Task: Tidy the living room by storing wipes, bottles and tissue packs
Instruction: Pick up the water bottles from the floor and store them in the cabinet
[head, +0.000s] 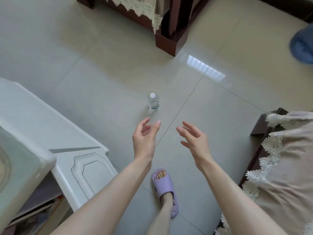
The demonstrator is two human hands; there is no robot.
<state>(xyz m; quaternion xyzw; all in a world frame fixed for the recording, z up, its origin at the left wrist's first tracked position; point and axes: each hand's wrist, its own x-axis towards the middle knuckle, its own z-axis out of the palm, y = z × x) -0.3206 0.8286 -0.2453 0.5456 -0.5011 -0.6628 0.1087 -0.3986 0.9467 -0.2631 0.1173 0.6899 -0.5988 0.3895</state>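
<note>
A small clear plastic bottle [153, 101] with a white cap stands upright on the pale tiled floor, in the middle of the view. My left hand [144, 139] hovers just below it, fingers apart and curled, holding nothing. My right hand [194, 139] is held out beside it to the right, fingers spread and empty. Both hands are apart from the bottle. No wipes or tissue packs show in this view.
A white cabinet [67, 150] with a panelled door stands at the left. Dark wooden furniture [171, 41] with lace-edged covers is at the top, and a lace-covered seat [288, 167] at the right. A blue object [302, 46] lies top right. My foot in a purple slipper [165, 189] stands below.
</note>
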